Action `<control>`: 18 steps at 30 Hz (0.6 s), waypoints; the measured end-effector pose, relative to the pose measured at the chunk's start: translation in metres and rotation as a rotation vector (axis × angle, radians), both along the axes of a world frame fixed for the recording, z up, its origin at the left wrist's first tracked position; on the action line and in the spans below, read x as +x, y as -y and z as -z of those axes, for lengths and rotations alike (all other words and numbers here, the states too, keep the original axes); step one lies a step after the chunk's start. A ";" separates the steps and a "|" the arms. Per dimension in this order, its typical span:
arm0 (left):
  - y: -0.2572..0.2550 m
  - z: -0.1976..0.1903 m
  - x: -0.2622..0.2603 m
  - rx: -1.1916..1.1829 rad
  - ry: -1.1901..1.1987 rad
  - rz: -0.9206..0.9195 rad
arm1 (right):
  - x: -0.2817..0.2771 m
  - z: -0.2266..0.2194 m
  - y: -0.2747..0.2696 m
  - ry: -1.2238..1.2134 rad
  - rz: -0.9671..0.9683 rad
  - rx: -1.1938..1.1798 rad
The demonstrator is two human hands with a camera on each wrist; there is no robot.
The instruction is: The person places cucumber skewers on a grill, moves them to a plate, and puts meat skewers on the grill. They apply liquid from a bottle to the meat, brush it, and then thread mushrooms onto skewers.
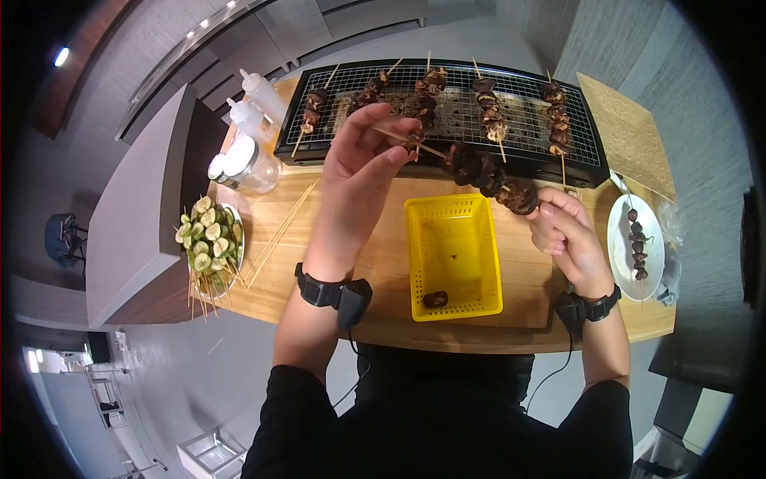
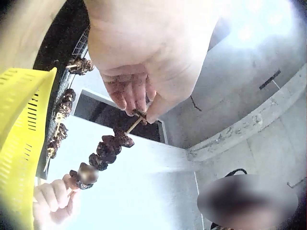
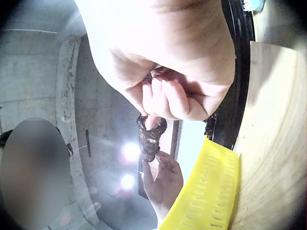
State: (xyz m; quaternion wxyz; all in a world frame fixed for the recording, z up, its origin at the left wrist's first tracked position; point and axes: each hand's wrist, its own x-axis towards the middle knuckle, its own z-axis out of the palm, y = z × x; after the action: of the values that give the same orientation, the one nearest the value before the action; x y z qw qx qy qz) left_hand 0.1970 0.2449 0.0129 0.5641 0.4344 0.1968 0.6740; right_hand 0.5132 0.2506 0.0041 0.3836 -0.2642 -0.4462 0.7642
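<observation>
A skewer threaded with dark brown, mushroom-like pieces (image 1: 471, 169) is held between both hands above the yellow basket (image 1: 497, 263). My left hand (image 1: 363, 160) pinches a small dark piece (image 2: 140, 115) on the bare end of the stick with thumb and fingertips. At the other end, my right hand (image 1: 570, 235) grips the skewer, its fingers curled beside the last piece; that end of the stick is mostly hidden in the hand. One loose dark piece (image 1: 435, 299) lies in the basket's near left corner.
Behind the hands stands a black grill (image 1: 383, 169) with several loaded skewers across its mesh. At left are cucumber-like slices on skewers (image 1: 211, 239), bare sticks (image 1: 281, 231), a jar (image 1: 257, 168) and squeeze bottles (image 1: 254, 120). A white plate (image 1: 618, 247) with one skewer sits at right.
</observation>
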 end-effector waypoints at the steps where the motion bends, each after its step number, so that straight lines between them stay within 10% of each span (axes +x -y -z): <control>1: 0.001 0.000 0.002 0.000 -0.023 -0.006 | 0.000 0.001 0.000 -0.003 -0.001 -0.001; 18: 0.003 -0.002 0.010 0.073 -0.220 -0.005 | 0.000 0.001 0.000 0.019 -0.010 -0.011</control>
State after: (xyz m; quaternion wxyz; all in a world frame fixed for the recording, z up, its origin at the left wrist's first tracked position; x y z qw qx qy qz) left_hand 0.2072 0.2423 0.0148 0.5213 0.5256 0.2340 0.6303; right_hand 0.5132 0.2504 0.0030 0.3742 -0.2712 -0.4470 0.7659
